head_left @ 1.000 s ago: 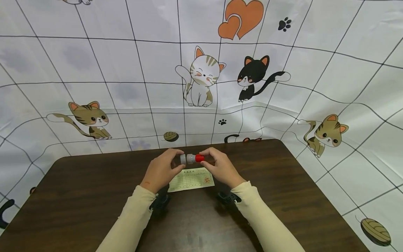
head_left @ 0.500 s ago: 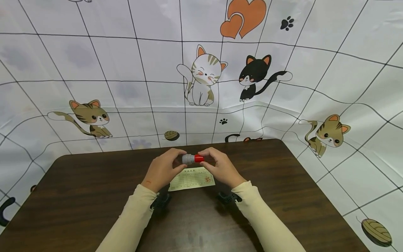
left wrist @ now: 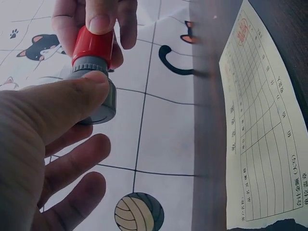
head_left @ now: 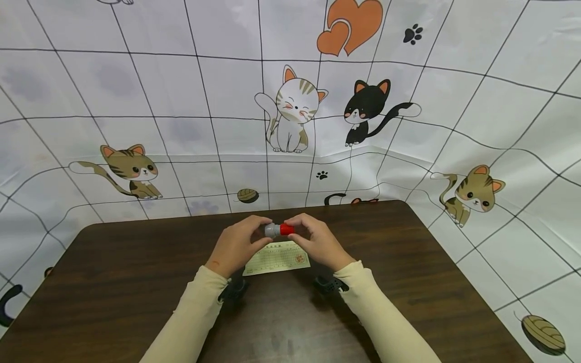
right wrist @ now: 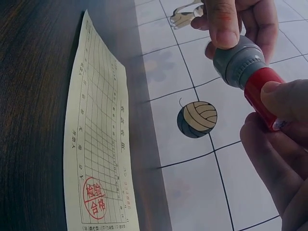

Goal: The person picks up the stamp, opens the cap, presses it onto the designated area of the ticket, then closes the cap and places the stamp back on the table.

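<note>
Both hands hold a small hand stamp just above the table's far part. Its red handle [head_left: 286, 230] is pinched between thumb and fingers of my right hand [head_left: 323, 244]. At the other end, the thumb and fingertips of my left hand [head_left: 236, 245] grip the grey cap [right wrist: 226, 65], which sits against the stamp's ribbed grey collar [left wrist: 91, 64]. Beneath lies a pale yellow printed form [head_left: 274, 259]. A round red stamp mark [right wrist: 95, 197] shows on it in the right wrist view. The left hand's lower fingers are spread off the stamp.
The dark wooden table [head_left: 136, 282] has rounded far corners. A white curtain [head_left: 190, 131] printed with cats and grid lines hangs behind it and along the right side. Dark straps [head_left: 329, 285] circle both wrists.
A second ago the grey cap stood slightly apart from the stamp. My left hand has moved right, and the cap now meets the stamp. The right hand has barely moved.
</note>
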The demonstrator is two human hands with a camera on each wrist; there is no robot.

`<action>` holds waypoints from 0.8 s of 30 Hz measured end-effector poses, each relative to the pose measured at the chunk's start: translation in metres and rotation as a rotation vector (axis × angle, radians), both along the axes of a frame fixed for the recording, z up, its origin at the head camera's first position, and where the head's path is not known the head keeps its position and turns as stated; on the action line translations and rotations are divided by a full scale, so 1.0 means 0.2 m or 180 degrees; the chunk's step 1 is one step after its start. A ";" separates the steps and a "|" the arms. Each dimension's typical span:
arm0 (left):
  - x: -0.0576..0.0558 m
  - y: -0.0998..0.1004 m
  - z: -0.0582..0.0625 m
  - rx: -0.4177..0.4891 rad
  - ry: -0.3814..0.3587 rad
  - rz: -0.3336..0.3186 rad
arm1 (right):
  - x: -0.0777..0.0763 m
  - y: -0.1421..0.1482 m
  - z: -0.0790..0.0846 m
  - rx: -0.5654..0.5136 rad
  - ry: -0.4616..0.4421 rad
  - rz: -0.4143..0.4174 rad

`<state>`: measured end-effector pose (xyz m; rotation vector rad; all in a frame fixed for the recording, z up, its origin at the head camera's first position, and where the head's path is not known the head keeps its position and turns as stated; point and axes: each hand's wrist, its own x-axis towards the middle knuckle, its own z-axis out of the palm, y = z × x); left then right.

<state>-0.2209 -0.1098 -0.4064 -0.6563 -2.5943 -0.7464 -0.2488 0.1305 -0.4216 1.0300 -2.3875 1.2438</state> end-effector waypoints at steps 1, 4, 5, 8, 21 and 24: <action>0.00 0.00 0.00 -0.0002 0.0028 -0.0003 | 0.00 0.00 0.00 -0.0009 -0.0019 -0.0001; 0.00 0.00 0.00 -0.0002 0.0115 -0.0024 | 0.01 -0.01 0.01 -0.0030 -0.0072 -0.0028; 0.00 0.00 0.00 -0.0005 0.0137 -0.0027 | 0.01 -0.01 0.01 -0.0039 -0.0082 -0.0034; 0.00 0.00 0.00 -0.0011 0.0161 -0.0022 | 0.01 0.00 0.01 -0.0050 -0.0113 -0.0047; 0.00 -0.01 -0.01 0.0034 0.0101 -0.0018 | 0.02 -0.01 0.02 -0.0062 -0.0178 -0.0050; 0.00 -0.01 -0.01 0.0024 0.0112 -0.0008 | 0.02 -0.01 0.02 -0.0081 -0.0221 -0.0007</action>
